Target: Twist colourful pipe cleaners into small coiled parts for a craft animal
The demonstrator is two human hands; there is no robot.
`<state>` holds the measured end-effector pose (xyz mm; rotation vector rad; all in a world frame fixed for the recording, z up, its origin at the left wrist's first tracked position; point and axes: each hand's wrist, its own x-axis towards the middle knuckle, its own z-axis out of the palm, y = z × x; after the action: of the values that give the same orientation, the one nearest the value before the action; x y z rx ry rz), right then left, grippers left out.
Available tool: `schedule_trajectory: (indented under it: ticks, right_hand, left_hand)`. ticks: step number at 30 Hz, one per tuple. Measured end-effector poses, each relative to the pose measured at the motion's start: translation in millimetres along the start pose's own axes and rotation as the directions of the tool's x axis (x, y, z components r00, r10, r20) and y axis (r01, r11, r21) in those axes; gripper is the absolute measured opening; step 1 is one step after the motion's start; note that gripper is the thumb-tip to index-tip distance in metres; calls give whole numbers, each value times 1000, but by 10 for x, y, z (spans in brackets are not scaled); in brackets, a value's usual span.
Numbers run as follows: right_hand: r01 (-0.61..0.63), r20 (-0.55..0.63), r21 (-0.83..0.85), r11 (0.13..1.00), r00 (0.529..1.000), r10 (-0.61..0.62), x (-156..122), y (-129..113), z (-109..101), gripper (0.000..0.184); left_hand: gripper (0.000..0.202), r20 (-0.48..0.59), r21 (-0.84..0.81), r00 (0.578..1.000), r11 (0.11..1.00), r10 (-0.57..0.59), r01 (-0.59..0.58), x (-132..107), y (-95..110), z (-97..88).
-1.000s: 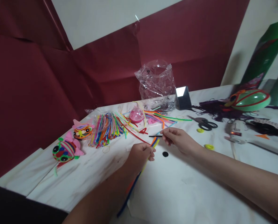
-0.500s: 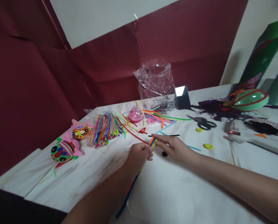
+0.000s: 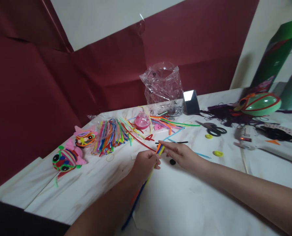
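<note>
My left hand [image 3: 146, 163] is closed around a small bundle of pipe cleaners [image 3: 160, 148] in orange, blue and yellow. Their upper ends stick out between my two hands. Long tails of the bundle hang out below my left hand, across the white table toward me. From the right, my right hand [image 3: 179, 153] pinches the upper ends with its fingertips. A red pipe cleaner [image 3: 145, 145] reaches the same spot from behind; whether it is part of the bundle I cannot tell. Close to my right hand lie a black disc [image 3: 173, 162] and a black pipe cleaner [image 3: 182, 142].
On the left sit two decorated fish figures [image 3: 66, 158] by a bag of pipe cleaners [image 3: 111, 136]. Behind are a pink clear dome [image 3: 142, 120], a plastic bag [image 3: 163, 87] and a phone [image 3: 191, 102]. Scissors [image 3: 213, 129], yellow discs [image 3: 218, 153] and a glue gun [image 3: 249, 139] lie right.
Both hands stay nearly in place on the bundle. The fingers of my right hand have shifted slightly, and a little more of the coloured ends shows between the hands.
</note>
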<state>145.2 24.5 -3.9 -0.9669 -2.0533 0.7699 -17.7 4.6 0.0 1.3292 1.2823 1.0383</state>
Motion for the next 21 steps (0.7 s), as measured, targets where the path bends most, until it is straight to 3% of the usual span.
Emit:
schedule_trajectory:
  ticks: [15,21]
  right_hand:
    - [-16,34,105,994,999,12,-7,11,23,47]
    - [-90,64,251,964,995,76,8,-25,43,48]
  left_hand:
    - [11,5,-4,1000,1000,-4,4,5,5,6]
    - [12,25,8,999,1000,22,-22,7,9,-17]
